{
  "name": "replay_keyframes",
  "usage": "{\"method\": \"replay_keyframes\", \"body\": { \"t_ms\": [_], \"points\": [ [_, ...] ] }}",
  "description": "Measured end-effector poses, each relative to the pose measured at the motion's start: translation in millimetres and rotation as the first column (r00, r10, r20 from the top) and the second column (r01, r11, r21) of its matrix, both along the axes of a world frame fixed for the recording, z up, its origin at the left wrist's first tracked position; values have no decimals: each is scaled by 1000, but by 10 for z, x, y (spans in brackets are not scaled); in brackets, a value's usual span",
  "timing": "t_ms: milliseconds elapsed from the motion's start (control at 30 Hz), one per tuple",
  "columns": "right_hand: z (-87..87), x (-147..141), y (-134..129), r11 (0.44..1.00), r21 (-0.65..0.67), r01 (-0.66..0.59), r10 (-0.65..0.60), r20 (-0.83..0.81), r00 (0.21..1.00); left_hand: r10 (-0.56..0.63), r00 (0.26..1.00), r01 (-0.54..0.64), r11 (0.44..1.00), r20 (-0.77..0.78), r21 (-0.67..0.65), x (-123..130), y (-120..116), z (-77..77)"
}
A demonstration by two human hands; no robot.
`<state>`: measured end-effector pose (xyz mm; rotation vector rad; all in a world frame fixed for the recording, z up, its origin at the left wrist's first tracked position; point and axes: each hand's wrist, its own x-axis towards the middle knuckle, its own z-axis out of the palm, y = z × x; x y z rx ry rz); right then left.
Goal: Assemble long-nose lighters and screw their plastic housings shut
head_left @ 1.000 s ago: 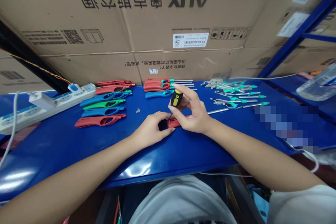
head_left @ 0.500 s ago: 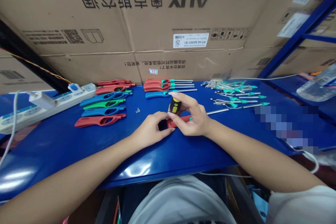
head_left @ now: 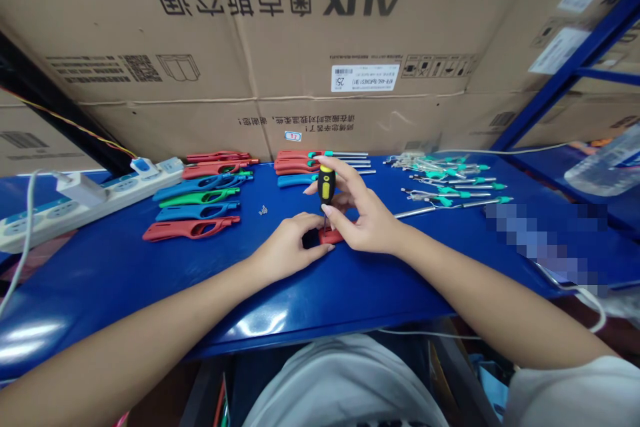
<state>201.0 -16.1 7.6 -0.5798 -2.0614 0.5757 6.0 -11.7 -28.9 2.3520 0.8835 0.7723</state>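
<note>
Red casing (head_left: 330, 237) is pinched by the left hand (head_left: 281, 251). Gripping the screwdriver (head_left: 327, 188), the right hand (head_left: 371, 221) should press straight down.

The right hand (head_left: 367, 219) apparently hides most of the red handle (head_left: 329, 237).

The cardboard box (head_left: 300, 40) read "AUX", its white label (head_left: 365, 78) below that showed "25", and the small tag (head_left: 293, 137) lower down bore "33".

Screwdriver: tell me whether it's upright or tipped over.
The screwdriver is upright: handle on top in the right hand, thin shaft pointing down at the red casing.
</note>
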Motion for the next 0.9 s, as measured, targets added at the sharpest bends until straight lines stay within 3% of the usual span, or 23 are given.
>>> {"method": "replay_keyframes", "body": {
  "t_ms": [100, 267, 400, 467, 567, 633, 733, 800, 900],
  "points": [
    [11, 10, 23, 999, -21, 34, -34, 21, 999, -10, 1000, 11, 1000, -2, 22, 7, -5, -5],
    [5, 40, 31, 924, 264, 277, -297, 37, 954, -25, 1000, 26, 998, -11, 58, 20, -18, 3],
    [113, 75, 12, 974, 132, 182, -195, 91, 977, -46, 999, 47, 998, -21, 40, 22, -25, 9],
    [163, 99, 19, 976, 129, 174, -188, 108, 976, -46, 999, 47, 998, -22, 34, 24, -26, 4],
    [199, 124, 31, 891, 329, 312, -352, 69, 933, -43, 999, 43, 998, -15, 44, 27, -25, -8],
    [213, 122, 24, 860, 392, 327, -371, 41, 928, -41, 999, 41, 998, -11, 46, 29, -24, -12],
    [232, 92, 0, 964, 198, 180, -197, 72, 978, -46, 999, 47, 998, -29, 44, 29, -22, -9],
    [236, 71, -7, 988, 86, 130, -135, 59, 989, -48, 998, 50, 998, -39, 49, 29, -20, -8],
    [226, 65, -8, 931, 236, 278, -286, -3, 958, -49, 998, 50, 997, -26, 52, 29, -16, -13]
  ]
}}
